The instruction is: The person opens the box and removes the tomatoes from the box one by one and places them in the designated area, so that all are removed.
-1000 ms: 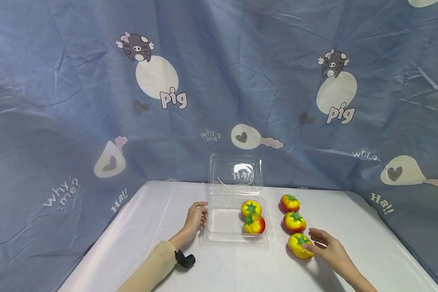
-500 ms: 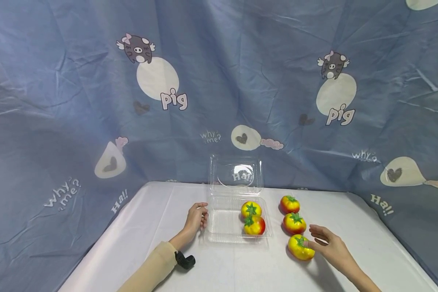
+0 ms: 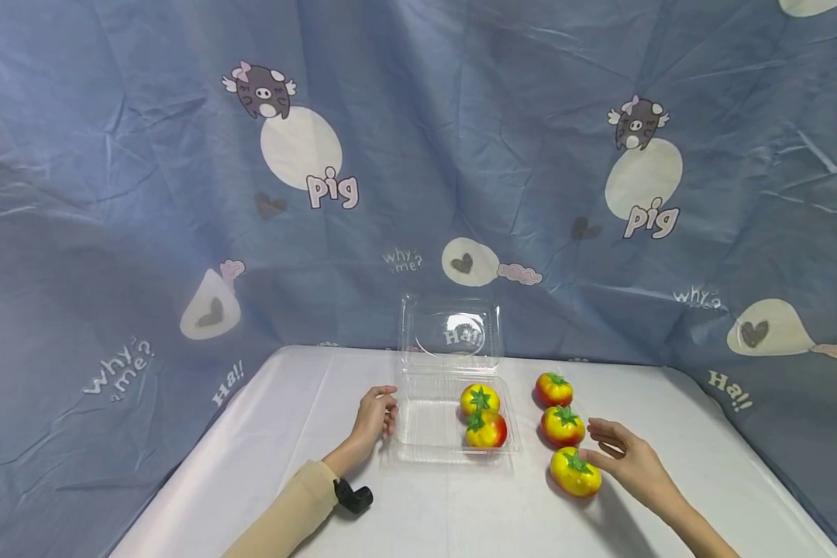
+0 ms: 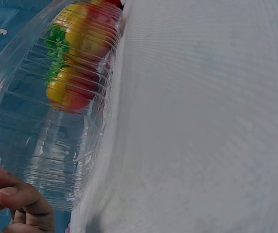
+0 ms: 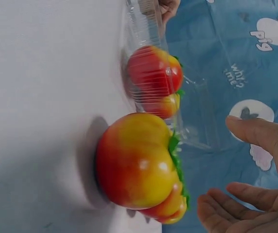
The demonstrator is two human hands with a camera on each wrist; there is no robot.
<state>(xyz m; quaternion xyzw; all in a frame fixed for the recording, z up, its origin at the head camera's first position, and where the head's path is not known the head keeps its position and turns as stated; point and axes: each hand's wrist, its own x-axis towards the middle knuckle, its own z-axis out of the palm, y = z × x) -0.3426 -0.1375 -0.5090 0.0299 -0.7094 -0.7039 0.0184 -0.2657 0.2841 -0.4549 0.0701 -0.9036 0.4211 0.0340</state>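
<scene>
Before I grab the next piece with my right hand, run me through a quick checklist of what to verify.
1. Lid of the clear plastic box open: ok, raised at the far side.
2. Room inside: ok, bare space left of the two round red-and-yellow fruits with green leafy tops.
3. Right hand free: ok, holding nothing.
4. Nearest loose red-and-yellow fruit gripped: not ok, the right wrist view shows a gap between it and the hand.
5. Left hand steadying the box: cannot tell; fingers are at its left edge, contact unclear.
</scene>
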